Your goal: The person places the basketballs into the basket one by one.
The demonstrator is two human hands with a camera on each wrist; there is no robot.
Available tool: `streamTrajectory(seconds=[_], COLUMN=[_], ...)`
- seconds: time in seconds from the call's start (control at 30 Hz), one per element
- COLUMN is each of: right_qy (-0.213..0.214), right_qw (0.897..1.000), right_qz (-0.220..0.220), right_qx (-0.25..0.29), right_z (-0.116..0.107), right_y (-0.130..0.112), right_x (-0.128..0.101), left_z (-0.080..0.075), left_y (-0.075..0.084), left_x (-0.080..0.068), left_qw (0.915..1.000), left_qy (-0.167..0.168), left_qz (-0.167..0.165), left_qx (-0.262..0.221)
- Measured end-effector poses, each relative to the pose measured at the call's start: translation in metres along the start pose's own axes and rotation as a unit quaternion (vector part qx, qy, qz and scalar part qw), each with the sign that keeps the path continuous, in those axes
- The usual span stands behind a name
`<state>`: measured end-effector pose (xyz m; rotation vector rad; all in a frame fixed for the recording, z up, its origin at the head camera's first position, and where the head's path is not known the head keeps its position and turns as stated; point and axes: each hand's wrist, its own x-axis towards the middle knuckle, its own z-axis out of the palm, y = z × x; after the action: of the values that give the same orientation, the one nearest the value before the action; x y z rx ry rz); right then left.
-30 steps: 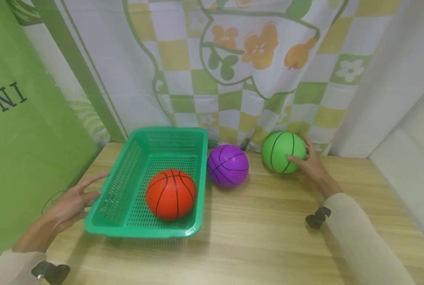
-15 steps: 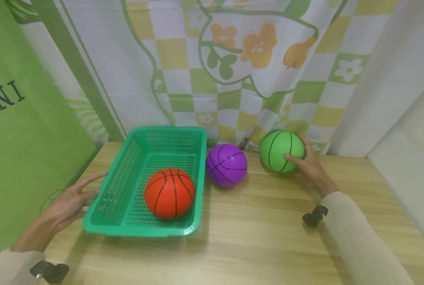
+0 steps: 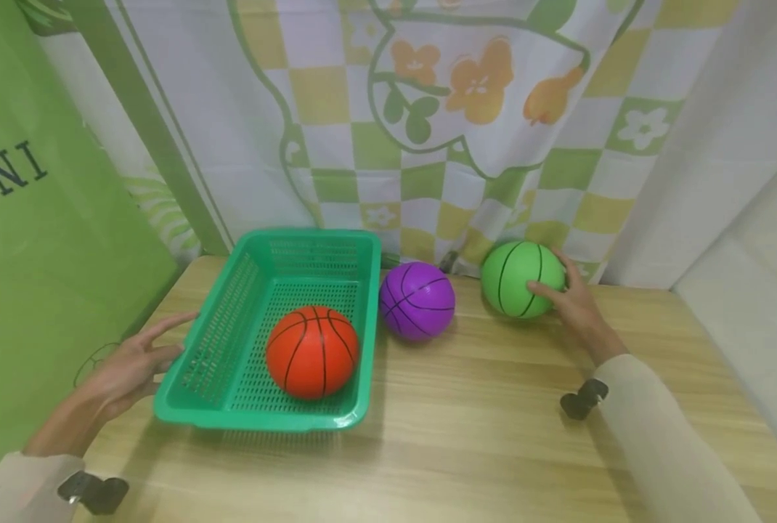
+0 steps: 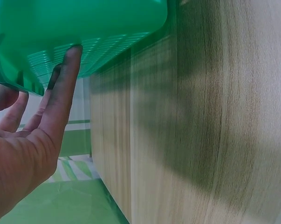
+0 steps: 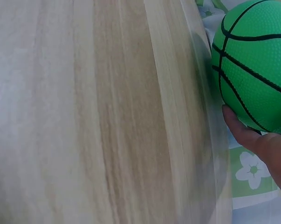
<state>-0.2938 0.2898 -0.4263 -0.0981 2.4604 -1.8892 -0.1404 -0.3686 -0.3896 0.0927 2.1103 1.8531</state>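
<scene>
A green toy basketball (image 3: 523, 280) sits at the back of the wooden table. My right hand (image 3: 574, 301) grips its right side, thumb in front and fingers behind; the right wrist view shows the thumb (image 5: 240, 128) against the ball. At the left stands a green plastic basket (image 3: 267, 420) with slotted walls, holding a red toy basketball (image 3: 312, 352). My left hand (image 3: 127, 370) touches the basket's left side with fairly straight fingers. From the left wrist, those fingers (image 4: 61, 93) press the outer wall under the rim. Between basket and green ball lies a purple toy basketball (image 3: 417, 301).
A checked, flowered curtain (image 3: 421, 174) hangs right behind the table's back edge. On the left, a green cloth panel (image 3: 49, 276) borders the table (image 3: 480, 436); a pale wall (image 3: 761, 247) stands at the right.
</scene>
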Motion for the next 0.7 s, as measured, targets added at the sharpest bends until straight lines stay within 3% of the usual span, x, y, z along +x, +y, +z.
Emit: streamTrajectory(seconds=[0.7], right_qy=[-0.028], right_qw=[0.997], right_qz=[-0.045], right_qx=[-0.065], right_z=[-0.003], right_y=[-0.008], right_x=[-0.032], left_z=[-0.001], left_y=[0.001], left_x=[0.002], left_qw=[0.9999], left_qy=[-0.005], left_qz=[-0.003], left_qx=[-0.009])
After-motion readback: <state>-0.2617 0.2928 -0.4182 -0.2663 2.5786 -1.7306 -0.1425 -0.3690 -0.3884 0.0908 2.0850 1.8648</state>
